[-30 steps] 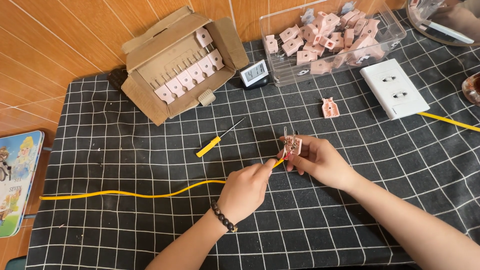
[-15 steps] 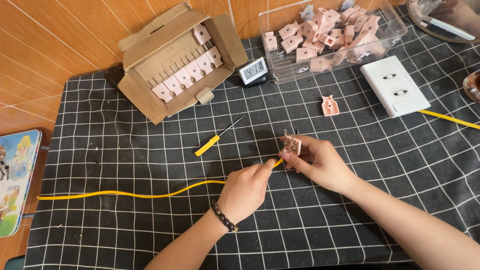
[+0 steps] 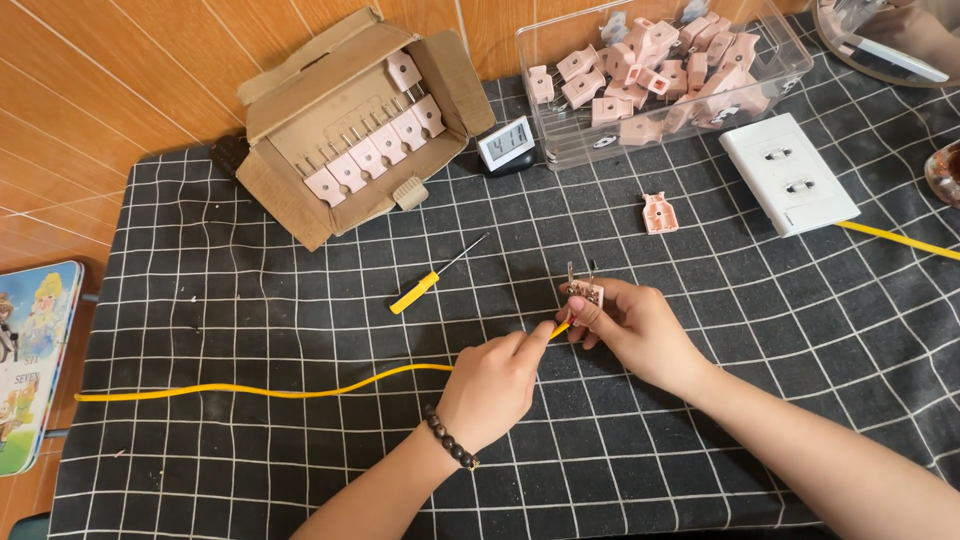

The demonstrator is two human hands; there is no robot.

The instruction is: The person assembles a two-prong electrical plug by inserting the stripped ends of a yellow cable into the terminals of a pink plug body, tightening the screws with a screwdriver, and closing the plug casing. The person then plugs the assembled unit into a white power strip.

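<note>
My left hand (image 3: 495, 380) pinches the end of a long yellow cable (image 3: 270, 390) that trails left across the black checked cloth (image 3: 250, 300). My right hand (image 3: 635, 325) holds a small pink plug half (image 3: 583, 290) with two metal prongs pointing up. The cable's tip meets the plug's underside between my two hands. A yellow-handled screwdriver (image 3: 430, 280) lies on the cloth just above my left hand. A second pink plug half (image 3: 659, 213) lies loose farther back.
An open cardboard box (image 3: 340, 130) with a row of pink plugs stands at the back left. A clear plastic tub (image 3: 670, 70) holds several pink plug parts. A small digital clock (image 3: 506, 146), a white socket plate (image 3: 788, 172) and a picture book (image 3: 30, 360) lie around.
Both hands keep their grip and stay nearly still; the plug has tilted slightly in my right hand.
</note>
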